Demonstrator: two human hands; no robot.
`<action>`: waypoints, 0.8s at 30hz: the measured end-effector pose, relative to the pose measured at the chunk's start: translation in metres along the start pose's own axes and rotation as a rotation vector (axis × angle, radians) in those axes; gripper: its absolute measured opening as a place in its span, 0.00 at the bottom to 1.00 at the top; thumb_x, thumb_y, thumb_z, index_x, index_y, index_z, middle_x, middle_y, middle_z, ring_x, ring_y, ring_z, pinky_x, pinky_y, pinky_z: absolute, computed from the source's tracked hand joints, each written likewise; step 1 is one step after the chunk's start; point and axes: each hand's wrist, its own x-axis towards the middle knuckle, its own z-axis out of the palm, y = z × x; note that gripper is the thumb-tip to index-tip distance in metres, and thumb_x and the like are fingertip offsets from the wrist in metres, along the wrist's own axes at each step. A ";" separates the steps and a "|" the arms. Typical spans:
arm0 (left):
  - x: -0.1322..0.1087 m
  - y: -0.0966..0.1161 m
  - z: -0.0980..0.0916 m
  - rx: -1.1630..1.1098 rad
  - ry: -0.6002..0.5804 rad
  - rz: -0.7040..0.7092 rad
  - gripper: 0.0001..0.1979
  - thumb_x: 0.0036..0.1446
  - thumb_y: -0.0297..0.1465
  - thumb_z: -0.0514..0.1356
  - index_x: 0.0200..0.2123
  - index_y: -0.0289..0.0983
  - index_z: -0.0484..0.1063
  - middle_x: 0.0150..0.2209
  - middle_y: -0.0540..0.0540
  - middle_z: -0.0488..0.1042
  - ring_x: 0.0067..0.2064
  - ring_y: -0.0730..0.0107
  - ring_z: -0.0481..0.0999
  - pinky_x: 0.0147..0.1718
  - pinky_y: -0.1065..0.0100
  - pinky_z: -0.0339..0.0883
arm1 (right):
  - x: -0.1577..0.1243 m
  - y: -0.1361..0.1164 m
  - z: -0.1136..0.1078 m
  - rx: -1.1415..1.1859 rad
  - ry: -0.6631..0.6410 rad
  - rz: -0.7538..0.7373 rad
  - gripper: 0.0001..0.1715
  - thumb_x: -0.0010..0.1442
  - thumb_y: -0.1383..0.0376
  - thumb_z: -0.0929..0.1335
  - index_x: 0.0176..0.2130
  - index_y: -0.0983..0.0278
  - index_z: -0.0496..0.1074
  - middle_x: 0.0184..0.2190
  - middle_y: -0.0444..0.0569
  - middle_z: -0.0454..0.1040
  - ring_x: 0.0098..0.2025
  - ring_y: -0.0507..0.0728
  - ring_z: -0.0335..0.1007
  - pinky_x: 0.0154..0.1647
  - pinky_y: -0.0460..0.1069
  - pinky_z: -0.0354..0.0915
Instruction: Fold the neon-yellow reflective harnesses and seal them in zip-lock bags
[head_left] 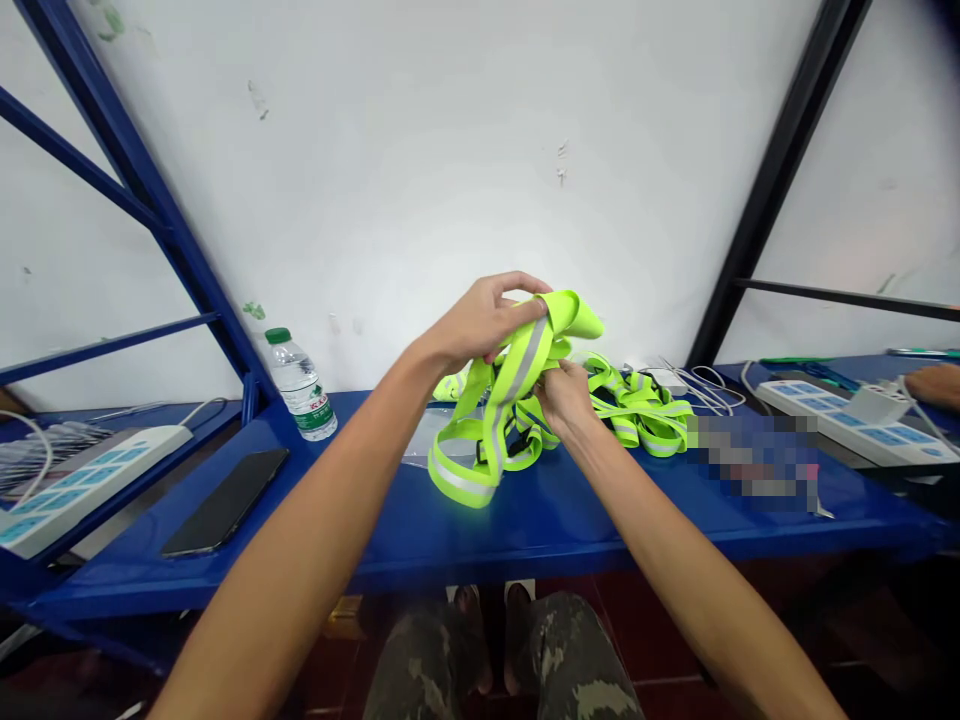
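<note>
Bunched neon-yellow reflective straps (pixel 517 375) with a grey stripe hang between my hands above the blue table. My left hand (pixel 499 315) pinches the upper part, where the band folds over. Lower and to the right, my right hand (pixel 564 395) is closed on the same straps, its fingertips partly hidden behind them. A loop with a dark buckle dangles below my left hand. More neon-yellow straps (pixel 645 410) lie in a tangled pile on the table, just right of my right hand. Clear plastic (pixel 424 435) lies under the hanging loop.
On the left stand a water bottle (pixel 301 385) with a green cap and a flat black phone (pixel 225 502). White power strips (pixel 97 485) lie at both sides. A white cable (pixel 709 390) coils near the wall. Another person's hand (pixel 934 385) shows at far right.
</note>
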 end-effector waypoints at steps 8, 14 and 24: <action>0.015 -0.007 0.002 0.455 0.107 0.347 0.14 0.62 0.31 0.53 0.50 0.38 0.71 0.37 0.45 0.76 0.38 0.67 0.75 0.39 0.64 0.69 | -0.002 0.016 -0.009 -0.972 -0.626 -0.423 0.29 0.47 0.70 0.69 0.51 0.64 0.72 0.59 0.57 0.67 0.64 0.67 0.56 0.66 0.61 0.50; 0.010 -0.032 -0.030 0.901 0.378 0.273 0.23 0.61 0.25 0.51 0.59 0.42 0.65 0.39 0.45 0.77 0.43 0.62 0.74 0.41 0.63 0.64 | 0.027 0.003 -0.045 -1.335 -0.752 -0.222 0.57 0.47 0.57 0.75 0.68 0.60 0.50 0.71 0.61 0.37 0.72 0.70 0.33 0.67 0.63 0.45; -0.006 -0.078 -0.059 0.780 0.741 -0.014 0.19 0.60 0.30 0.54 0.54 0.38 0.70 0.41 0.36 0.77 0.47 0.50 0.73 0.43 0.57 0.62 | 0.002 -0.066 -0.043 -1.612 -0.026 -0.802 0.34 0.62 0.67 0.61 0.66 0.67 0.57 0.58 0.67 0.64 0.61 0.78 0.53 0.58 0.72 0.50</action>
